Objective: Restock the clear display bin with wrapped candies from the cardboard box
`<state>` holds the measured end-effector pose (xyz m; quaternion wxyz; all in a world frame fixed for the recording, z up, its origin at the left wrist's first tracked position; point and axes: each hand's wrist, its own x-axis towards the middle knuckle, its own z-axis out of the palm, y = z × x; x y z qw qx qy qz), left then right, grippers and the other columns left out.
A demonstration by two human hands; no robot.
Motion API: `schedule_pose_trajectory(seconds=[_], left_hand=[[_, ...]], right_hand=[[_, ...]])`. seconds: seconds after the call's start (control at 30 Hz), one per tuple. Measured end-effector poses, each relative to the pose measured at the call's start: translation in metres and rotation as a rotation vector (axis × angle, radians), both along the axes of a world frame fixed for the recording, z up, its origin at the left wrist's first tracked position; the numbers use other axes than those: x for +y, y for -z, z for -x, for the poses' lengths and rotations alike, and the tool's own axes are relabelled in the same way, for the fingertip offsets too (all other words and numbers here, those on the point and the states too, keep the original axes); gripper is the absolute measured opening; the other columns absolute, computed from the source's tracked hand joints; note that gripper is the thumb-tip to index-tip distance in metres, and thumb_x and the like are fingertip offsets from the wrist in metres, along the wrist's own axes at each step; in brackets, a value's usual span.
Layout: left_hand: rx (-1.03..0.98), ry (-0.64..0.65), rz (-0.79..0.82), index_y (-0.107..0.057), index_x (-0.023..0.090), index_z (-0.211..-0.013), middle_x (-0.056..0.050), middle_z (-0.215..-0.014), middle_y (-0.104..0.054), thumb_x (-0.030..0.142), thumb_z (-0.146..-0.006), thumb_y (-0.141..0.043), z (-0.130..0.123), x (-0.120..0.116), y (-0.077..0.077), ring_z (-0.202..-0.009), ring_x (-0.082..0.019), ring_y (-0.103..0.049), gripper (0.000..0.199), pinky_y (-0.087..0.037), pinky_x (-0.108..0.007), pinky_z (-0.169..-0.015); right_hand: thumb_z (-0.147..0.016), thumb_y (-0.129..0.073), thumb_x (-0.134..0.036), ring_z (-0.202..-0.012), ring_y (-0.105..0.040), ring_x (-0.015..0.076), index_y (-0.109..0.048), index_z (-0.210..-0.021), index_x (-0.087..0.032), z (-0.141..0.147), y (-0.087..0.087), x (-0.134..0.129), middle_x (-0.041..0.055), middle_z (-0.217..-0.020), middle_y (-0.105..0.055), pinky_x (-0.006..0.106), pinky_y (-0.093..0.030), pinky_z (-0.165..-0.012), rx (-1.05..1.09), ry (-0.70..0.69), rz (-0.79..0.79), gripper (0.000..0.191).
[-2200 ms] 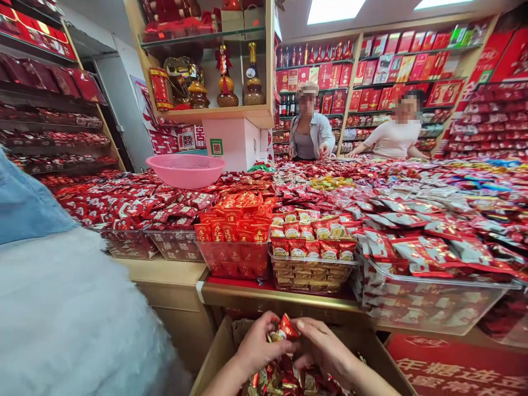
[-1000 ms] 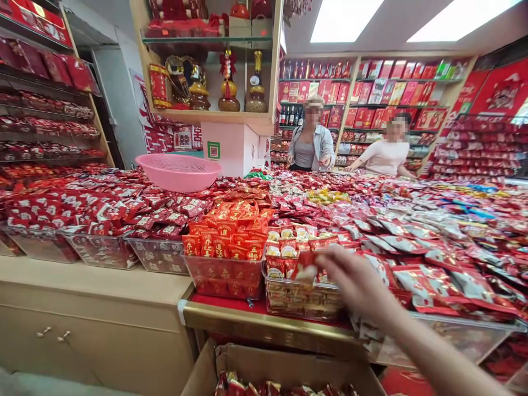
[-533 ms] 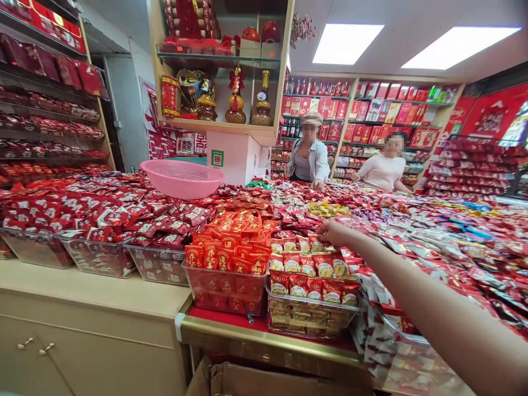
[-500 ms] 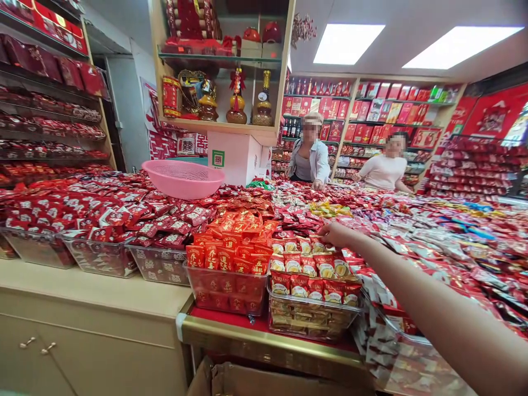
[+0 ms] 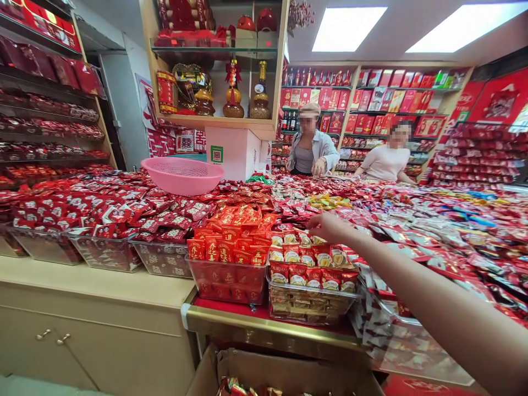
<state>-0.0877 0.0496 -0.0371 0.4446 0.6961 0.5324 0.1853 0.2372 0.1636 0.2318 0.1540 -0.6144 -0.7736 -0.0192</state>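
My right hand reaches in from the right, low over the back of a clear plastic bin of durian snack packets. Its fingers point left, loosely bent and somewhat apart, and no held packet shows. Whether the fingertips touch the packets below is unclear. Just left of that bin stands another clear bin heaped with red packets bearing gold characters. My left hand is out of view.
A pink plastic basket rests on the heaped sweets at left. An open cardboard box with packets sits below the counter edge. Two people stand across the display, one person's hand over the sweets. A glass-shelved cabinet overhangs the middle.
My right hand has shifted slightly left and up, its fingers now looser above the packets. The view has tilted down a little, showing more of the cardboard box.
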Motion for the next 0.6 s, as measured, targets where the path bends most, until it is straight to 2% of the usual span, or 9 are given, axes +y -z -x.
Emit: schedule_pose_trajectory(seconds=[0.13,0.23,0.27,0.33,0.4,0.43,0.5,0.53,0.6], left_hand=[[0.035,0.007,0.003,-0.051,0.028,-0.101,-0.002,-0.102,-0.057,0.034,-0.074,-0.051,-0.019,-0.006,-0.002,-0.094,-0.021,-0.051,0.027,-0.042,-0.037,-0.077],[0.048,0.023,0.025,-0.052,0.025,-0.099,-0.002,-0.106,-0.053,0.028,-0.077,-0.050,-0.034,-0.015,-0.002,-0.094,-0.020,-0.050,0.022,-0.044,-0.035,-0.074],[0.049,0.032,0.036,-0.051,0.023,-0.099,-0.003,-0.107,-0.052,0.028,-0.078,-0.048,-0.039,-0.019,-0.001,-0.093,-0.019,-0.050,0.022,-0.044,-0.034,-0.073],[0.045,0.057,0.062,-0.050,0.019,-0.101,-0.004,-0.106,-0.051,0.029,-0.079,-0.046,-0.049,-0.027,0.001,-0.090,-0.018,-0.052,0.024,-0.045,-0.034,-0.072],[0.044,0.088,0.092,-0.052,0.016,-0.097,-0.004,-0.099,-0.054,0.031,-0.079,-0.045,-0.061,-0.034,0.002,-0.083,-0.016,-0.054,0.024,-0.046,-0.033,-0.070],[0.037,0.100,0.108,-0.054,0.015,-0.092,-0.002,-0.091,-0.057,0.031,-0.077,-0.048,-0.067,-0.037,0.002,-0.079,-0.015,-0.055,0.023,-0.046,-0.031,-0.067],[-0.042,0.071,0.102,-0.058,0.013,-0.079,0.001,-0.075,-0.060,0.031,-0.070,-0.057,-0.079,-0.040,-0.002,-0.070,-0.014,-0.055,0.020,-0.044,-0.026,-0.062],[-0.128,0.028,0.085,-0.059,0.013,-0.074,0.002,-0.067,-0.060,0.030,-0.065,-0.062,-0.084,-0.040,-0.006,-0.065,-0.013,-0.054,0.019,-0.042,-0.024,-0.059],[-0.357,-0.091,0.038,-0.060,0.012,-0.065,0.002,-0.059,-0.059,0.030,-0.060,-0.065,-0.091,-0.039,-0.014,-0.058,-0.011,-0.050,0.020,-0.038,-0.022,-0.056]], right_hand=[[-0.071,-0.046,-0.022,-0.068,-0.056,0.0151,-0.063,-0.076,-0.017,0.033,-0.014,-0.042,0.0044,-0.074,-0.065,0.024,-0.040,-0.061,0.096,-0.154,-0.172,0.018],[-0.075,-0.042,-0.020,-0.071,-0.055,0.0130,-0.060,-0.082,-0.018,0.064,0.002,-0.103,0.0036,-0.078,-0.063,0.023,-0.040,-0.065,0.268,-0.381,-0.214,0.019],[-0.075,-0.042,-0.020,-0.071,-0.055,0.0128,-0.060,-0.082,-0.019,0.073,0.018,-0.125,0.0029,-0.077,-0.062,0.023,-0.040,-0.065,0.282,-0.480,-0.135,0.019],[-0.075,-0.043,-0.023,-0.070,-0.055,0.0139,-0.060,-0.082,-0.021,0.086,0.069,-0.162,0.0029,-0.075,-0.062,0.023,-0.040,-0.064,0.276,-0.585,0.106,0.018],[-0.065,-0.056,-0.024,-0.074,-0.056,0.0190,-0.060,-0.085,-0.021,0.090,0.135,-0.182,0.0059,-0.083,-0.062,0.026,-0.041,-0.063,0.269,-0.504,0.382,0.021],[-0.058,-0.061,-0.023,-0.078,-0.056,0.0213,-0.058,-0.091,-0.021,0.090,0.167,-0.186,0.0070,-0.089,-0.061,0.027,-0.042,-0.065,0.332,-0.440,0.481,0.032],[-0.054,-0.064,-0.022,-0.081,-0.056,0.0222,-0.053,-0.099,-0.019,0.086,0.220,-0.185,0.0077,-0.092,-0.060,0.029,-0.042,-0.067,0.536,-0.286,0.549,0.047],[-0.057,-0.062,-0.023,-0.078,-0.056,0.0211,-0.051,-0.100,-0.018,0.084,0.238,-0.183,0.0068,-0.087,-0.061,0.029,-0.042,-0.066,0.655,-0.233,0.573,0.045],[-0.061,-0.059,-0.026,-0.071,-0.056,0.0183,-0.052,-0.092,-0.016,0.080,0.252,-0.180,0.0042,-0.076,-0.061,0.028,-0.042,-0.062,0.884,-0.175,0.602,0.033]])
